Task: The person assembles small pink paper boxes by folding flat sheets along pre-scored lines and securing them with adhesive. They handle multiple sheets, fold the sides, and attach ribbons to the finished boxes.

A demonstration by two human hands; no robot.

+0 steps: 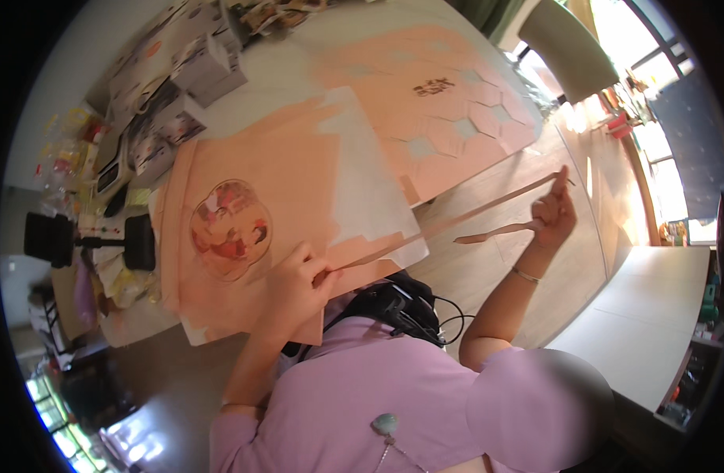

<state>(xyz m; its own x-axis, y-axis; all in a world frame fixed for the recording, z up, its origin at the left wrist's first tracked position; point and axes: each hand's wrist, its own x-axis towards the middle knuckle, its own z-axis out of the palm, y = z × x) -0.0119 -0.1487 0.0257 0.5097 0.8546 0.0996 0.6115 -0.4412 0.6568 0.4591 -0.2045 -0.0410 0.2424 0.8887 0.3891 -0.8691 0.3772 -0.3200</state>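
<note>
A narrow tan strip [457, 223] runs nearly straight between my two hands, rising to the right. My left hand [299, 284] pinches one end of it, over the front right part of a large peach sheet [299, 173]. My right hand [555, 214], raised out past the table's right side, has its fingers closed around the strip. From that hand a loose tail of the strip hangs back to the left, its tip free. On the peach sheet, left of my left hand, is a round picture [230, 229] in reds and browns. The strip's material is unclear.
A second peach sheet [425, 102] with pale hexagon shapes lies farther back. White boxes [208, 67] are stacked at back left, beside bottles and a black phone-like device [110, 173]. A black clamp-like stand [137, 242] sits at the left edge. A white cabinet top [638, 315] stands right.
</note>
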